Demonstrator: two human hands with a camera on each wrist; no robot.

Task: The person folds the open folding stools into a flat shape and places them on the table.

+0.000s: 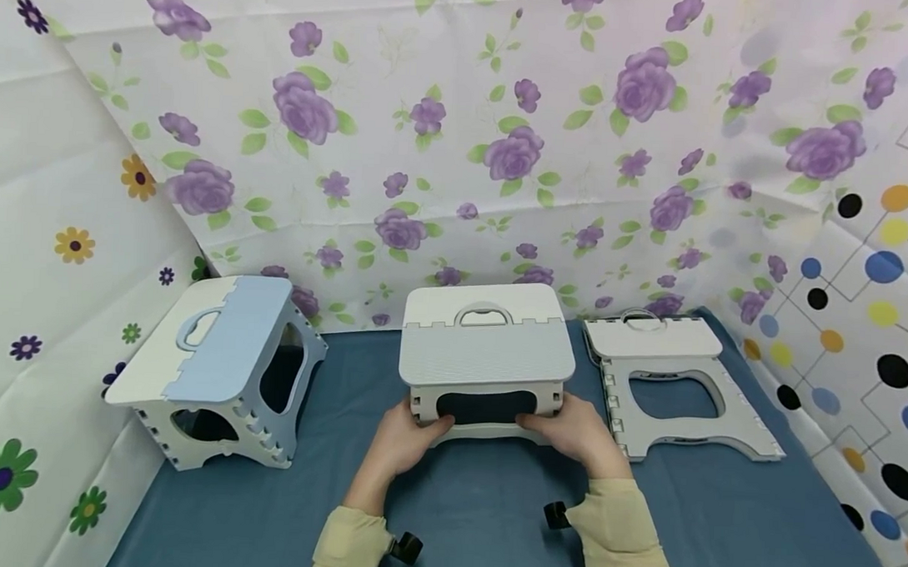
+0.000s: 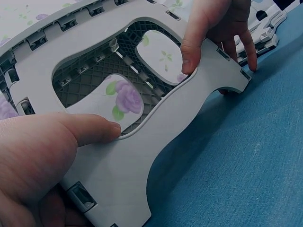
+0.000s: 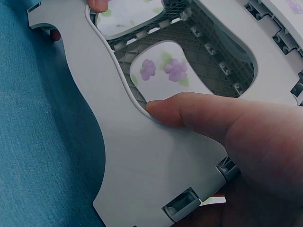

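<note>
Grey-and-white stool [image 1: 487, 356]: my landmark on the head feed; it stands between two other stools on the blue cloth [image 1: 476, 518], top upward, its handle [image 1: 484, 307] at the seam between the white part and the grey part.
Left hand [image 1: 407, 436]: I see it gripping the left side of the grey-and-white stool's front panel [image 2: 118, 175], thumb pressed on the rim of the cut-out, fingers round behind and mostly hidden.
Right hand [image 1: 576, 434]: mirrors that grip on the panel's right side, thumb at the same rim.
Feet of the grey-and-white stool: I cannot tell whether all of them touch the cloth.
Blue-and-white stool [image 1: 227, 342]: unfolded and upright, to the left of the grey-and-white stool, well apart from it.
Folded stool [image 1: 681, 432]: collapsed flat, just to the right of the grey-and-white stool.
Purple-flowered sheet [image 1: 431, 66]: hangs behind the grey-and-white stool.
Dotted sheet [image 1: 858, 331]: far to its right.
Sleeves [image 1: 625, 531]: pale yellow, in front of it.
</note>
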